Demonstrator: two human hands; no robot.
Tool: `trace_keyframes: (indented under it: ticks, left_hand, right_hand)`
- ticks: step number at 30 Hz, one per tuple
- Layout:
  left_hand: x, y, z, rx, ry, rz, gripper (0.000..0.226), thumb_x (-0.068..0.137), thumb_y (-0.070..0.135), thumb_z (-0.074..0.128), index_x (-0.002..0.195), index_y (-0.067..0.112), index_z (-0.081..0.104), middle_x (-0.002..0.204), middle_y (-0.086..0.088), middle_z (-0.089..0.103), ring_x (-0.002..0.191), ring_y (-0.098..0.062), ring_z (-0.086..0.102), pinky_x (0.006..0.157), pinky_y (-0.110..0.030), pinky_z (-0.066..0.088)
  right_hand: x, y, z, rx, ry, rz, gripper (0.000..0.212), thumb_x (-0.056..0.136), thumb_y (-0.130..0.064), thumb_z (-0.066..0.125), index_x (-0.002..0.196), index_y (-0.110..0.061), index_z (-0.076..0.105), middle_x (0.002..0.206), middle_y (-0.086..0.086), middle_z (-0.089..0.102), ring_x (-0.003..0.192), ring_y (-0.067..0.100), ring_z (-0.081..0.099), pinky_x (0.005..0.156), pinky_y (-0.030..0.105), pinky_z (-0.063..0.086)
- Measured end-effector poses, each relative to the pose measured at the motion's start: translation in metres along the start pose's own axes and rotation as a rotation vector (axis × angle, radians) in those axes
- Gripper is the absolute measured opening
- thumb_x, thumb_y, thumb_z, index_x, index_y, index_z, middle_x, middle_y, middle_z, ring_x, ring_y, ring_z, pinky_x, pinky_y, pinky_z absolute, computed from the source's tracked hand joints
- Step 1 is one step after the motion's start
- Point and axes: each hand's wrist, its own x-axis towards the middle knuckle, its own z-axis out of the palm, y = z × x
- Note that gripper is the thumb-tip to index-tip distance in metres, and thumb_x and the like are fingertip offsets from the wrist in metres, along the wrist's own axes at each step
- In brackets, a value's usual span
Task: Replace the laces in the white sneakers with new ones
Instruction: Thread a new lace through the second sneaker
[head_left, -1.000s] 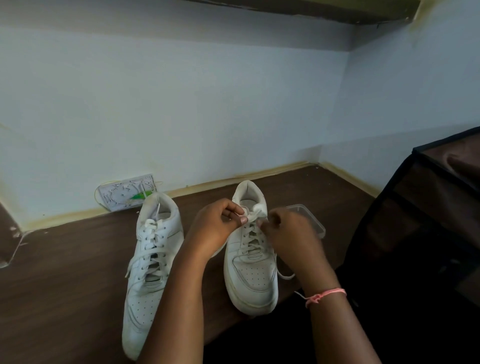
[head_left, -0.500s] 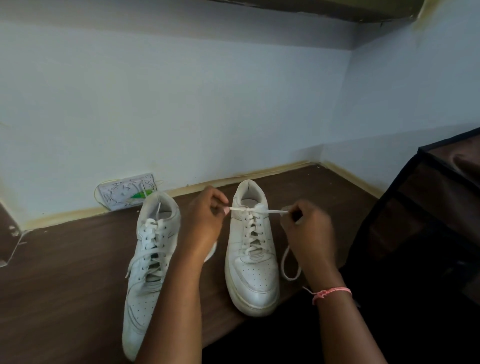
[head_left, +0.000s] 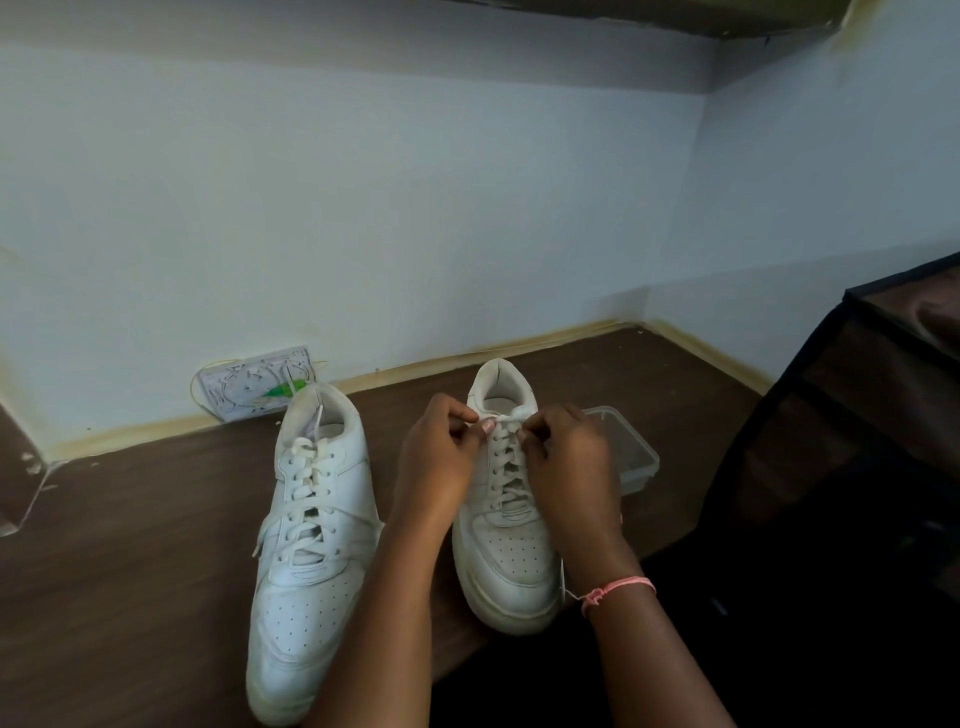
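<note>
Two white sneakers stand on a dark wooden table, toes towards me. The left sneaker (head_left: 311, 551) is laced, with loose lace ends trailing at its side. The right sneaker (head_left: 506, 551) is laced up to its top eyelets. My left hand (head_left: 439, 462) and my right hand (head_left: 571, 462) are close together over its tongue, each pinching an end of the white lace (head_left: 506, 415) at the top. A loose strand hangs beside the shoe near my right wrist.
A clear plastic container (head_left: 631, 452) sits right of the right sneaker, partly behind my right hand. A white wall socket (head_left: 257, 389) with a green plug is at the back wall. A dark fabric organiser (head_left: 857, 441) stands at the right. The table edge (head_left: 457, 665) runs near the sneakers' toes.
Half a second ago my hands were apart, pulling the lace taut sideways; now they have come back together over the top of the right sneaker.
</note>
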Motion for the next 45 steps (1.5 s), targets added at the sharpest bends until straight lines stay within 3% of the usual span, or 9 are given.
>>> trace_keyframes:
  ticks: [3,11,18,22,27,32,37,40,45]
  left_hand:
    - [0.001,0.000,0.000,-0.054,0.055,0.026,0.016,0.089,0.026,0.069,0.080,0.019,0.059,0.077,0.010,0.065,0.069,0.006,0.055,0.059,-0.013,0.042]
    - [-0.002,-0.006,-0.001,0.130,0.169,0.054,0.015,0.090,0.030,0.066,0.079,0.025,0.058,0.078,0.013,0.062,0.070,-0.003,0.057,0.060,-0.029,0.047]
    - [0.002,-0.010,-0.037,0.080,-0.375,-0.140,0.013,0.093,0.017,0.065,0.085,0.025,0.058,0.065,0.006,0.068,0.058,-0.003,0.056,0.068,-0.027,0.041]
    - [-0.002,0.018,-0.062,0.010,-0.315,-0.101,0.012,0.094,0.013,0.063,0.099,0.021,0.056,0.072,0.002,0.073,0.056,-0.006,0.056,0.065,-0.028,0.045]
    - [-0.014,0.063,-0.075,-0.439,-0.373,-0.048,0.016,0.095,0.011,0.061,0.109,0.017,0.066,0.093,-0.004,0.075,0.063,-0.006,0.051,0.060,-0.017,0.043]
    - [-0.019,0.080,-0.058,-0.599,-0.433,-0.022,0.025,0.097,0.008,0.054,0.110,0.017,0.073,0.109,-0.001,0.074,0.088,-0.008,0.064,0.081,-0.023,0.050]
    - [-0.016,0.079,-0.058,-0.506,-0.387,0.061,0.035,0.098,0.005,0.050,0.116,0.025,0.072,0.113,0.003,0.073,0.080,-0.012,0.056,0.076,-0.019,0.044]
    - [-0.012,0.069,-0.057,-0.240,-0.295,0.082,0.045,0.093,0.003,0.051,0.112,0.037,0.072,0.108,0.017,0.072,0.098,-0.021,0.068,0.085,-0.030,0.056]
    - [-0.022,0.064,-0.039,-0.167,-0.628,-0.009,0.050,0.084,0.016,0.073,0.128,0.033,0.058,0.114,0.013,0.068,0.098,-0.003,0.066,0.085,-0.019,0.052]
  right_hand:
    - [0.002,0.001,0.003,-0.019,0.019,-0.023,0.008,0.087,-0.012,0.065,0.084,-0.019,0.062,0.088,-0.007,0.061,0.085,0.013,0.052,0.073,0.035,0.049]
    - [0.010,0.017,0.002,-0.223,0.123,-0.038,0.014,0.085,-0.007,0.063,0.079,-0.020,0.061,0.075,-0.001,0.065,0.081,0.026,0.056,0.072,0.038,0.042]
    - [0.015,0.019,-0.050,0.045,-0.434,0.293,0.012,0.089,-0.020,0.068,0.095,-0.019,0.058,0.085,-0.003,0.062,0.078,0.013,0.061,0.074,0.037,0.054]
    - [0.018,0.012,-0.090,0.008,-0.497,0.363,0.015,0.086,-0.012,0.071,0.090,-0.022,0.060,0.082,-0.001,0.066,0.070,0.011,0.064,0.062,0.029,0.052]
    - [0.017,-0.034,-0.097,0.628,-0.486,0.350,0.031,0.081,-0.006,0.075,0.107,-0.016,0.063,0.090,0.008,0.070,0.061,0.009,0.065,0.053,0.022,0.048]
    - [0.005,-0.065,-0.069,0.763,-0.529,0.353,0.022,0.083,-0.015,0.075,0.103,-0.011,0.067,0.088,0.013,0.070,0.069,0.014,0.062,0.055,0.026,0.046]
    - [0.007,-0.058,-0.065,0.919,-0.547,0.459,0.006,0.088,-0.011,0.069,0.091,-0.007,0.066,0.080,0.008,0.068,0.058,0.010,0.053,0.051,0.024,0.039]
    - [0.011,-0.051,-0.076,0.835,-0.480,0.394,0.008,0.089,-0.008,0.067,0.092,-0.001,0.066,0.077,0.008,0.071,0.058,0.009,0.055,0.052,0.022,0.043]
    - [0.018,-0.047,-0.080,0.866,-0.342,0.417,0.009,0.094,-0.007,0.061,0.102,-0.004,0.061,0.082,0.011,0.074,0.068,0.015,0.067,0.062,0.026,0.055]
